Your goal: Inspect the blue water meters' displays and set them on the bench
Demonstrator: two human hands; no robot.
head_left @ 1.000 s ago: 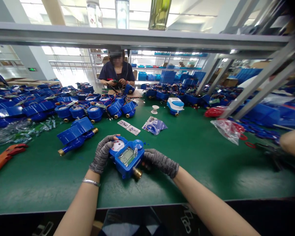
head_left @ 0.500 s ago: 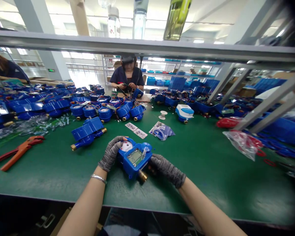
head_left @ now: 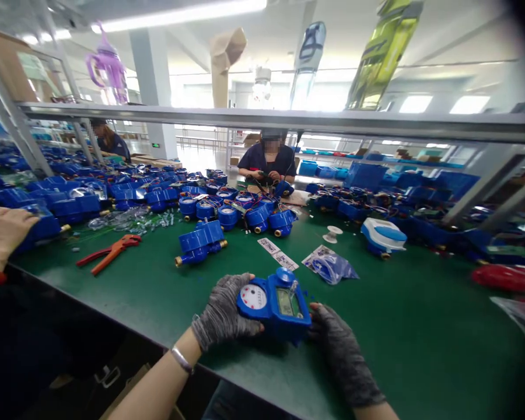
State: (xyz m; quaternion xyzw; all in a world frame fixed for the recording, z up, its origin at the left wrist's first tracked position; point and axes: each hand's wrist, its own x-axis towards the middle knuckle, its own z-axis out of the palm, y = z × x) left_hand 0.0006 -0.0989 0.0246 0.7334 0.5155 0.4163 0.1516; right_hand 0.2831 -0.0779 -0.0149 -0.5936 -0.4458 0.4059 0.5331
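Note:
A blue water meter with a round white dial and a small display tilts toward me near the bench's front edge. My left hand, in a grey fingerless glove, grips its dial end, thumb below and fingers over the top. At the display end, my right hand, gloved alike, has its curled fingers against the meter's side; some fingertips are hidden. Above the display, a small round blue lid stands raised. Beyond my left hand lies another blue meter with brass ends.
Orange-handled pliers lie at left. Ahead are printed labels, a plastic bag, a white spool and a white-and-blue meter. Rows of meters line the back. A neighbour's hand touches a meter; another person sits opposite.
My view has swung left and up, so the bench appears shifted right. The held meter has turned, and its brass end no longer shows. A neighbour's hand has come into view at left.

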